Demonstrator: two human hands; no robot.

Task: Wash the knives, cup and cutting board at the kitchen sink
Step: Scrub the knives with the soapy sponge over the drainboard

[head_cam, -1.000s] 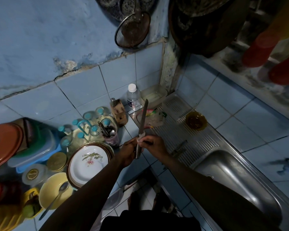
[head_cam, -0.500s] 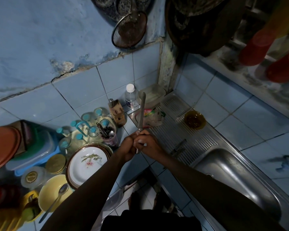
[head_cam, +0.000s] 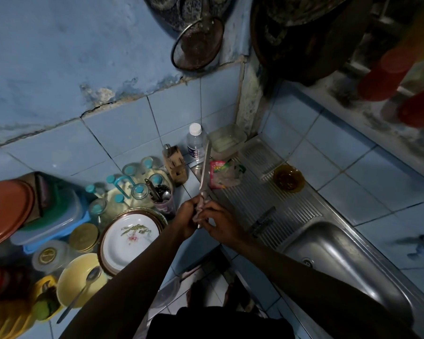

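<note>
At the centre of the frame both hands meet around one knife [head_cam: 204, 177], its long blade pointing up toward the top of the frame and tilted slightly right, over the edge where the tiled table [head_cam: 189, 189] meets the steel drainboard [head_cam: 274, 204]. The left hand [head_cam: 186, 217] is curled round the handle from the left; the right hand [head_cam: 219, 225] pinches the handle from the right, with something pale (a cloth or sponge, too small to tell) bunched between the fingers. A second knife [head_cam: 263, 220] lies flat on the ribbed drainboard, just right of the right hand. The sink [head_cam: 348, 263] basin sits at lower right. An amber glass bowl [head_cam: 288, 180] stands on the drainboard toward the upper right, and a crumpled plastic packet [head_cam: 224, 176] lies just beside the raised blade. Behind the blade stand a clear bottle [head_cam: 195, 141] and a wooden knife block [head_cam: 175, 162]. At lower left a floral plate [head_cam: 130, 242] and a yellow bowl [head_cam: 77, 280] holding a spoon [head_cam: 80, 293] rest on the table.
</note>
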